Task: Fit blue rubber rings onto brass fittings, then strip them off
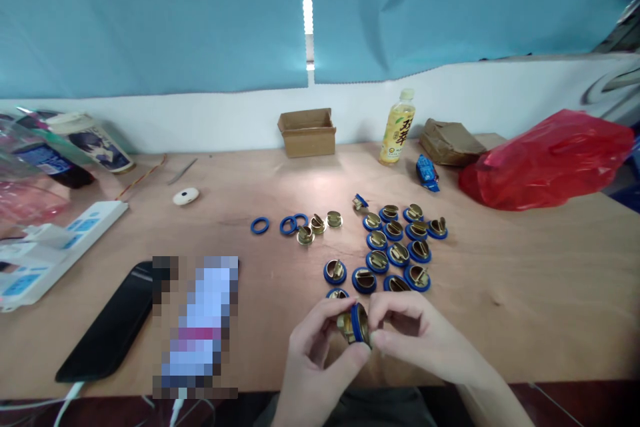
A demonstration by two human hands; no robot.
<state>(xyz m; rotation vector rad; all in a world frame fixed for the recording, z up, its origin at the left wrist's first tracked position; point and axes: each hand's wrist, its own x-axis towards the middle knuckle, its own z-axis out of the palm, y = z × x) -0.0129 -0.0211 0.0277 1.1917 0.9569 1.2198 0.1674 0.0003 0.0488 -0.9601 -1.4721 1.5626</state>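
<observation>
Near the table's front edge, my left hand (320, 353) grips a round brass-coloured fitting with a blue ring (357, 323) between thumb and fingers, tilted on its side. My right hand (415, 333) has its thumb and forefinger closed at the right edge of the same piece. Just beyond my hands lie several brass fittings with blue rings (377, 261) in a loose cluster. Left of that cluster sit three brass fittings without rings (318, 223). Beside them are three loose blue rings (259, 225), two of them overlapping.
A black phone (113, 320) and a blurred-out lit phone (200, 320) lie at left, by a white power strip (95, 220). Along the back stand a cardboard box (309, 140) and a yellow drink bottle (397, 128). A red plastic bag (545, 163) lies at right.
</observation>
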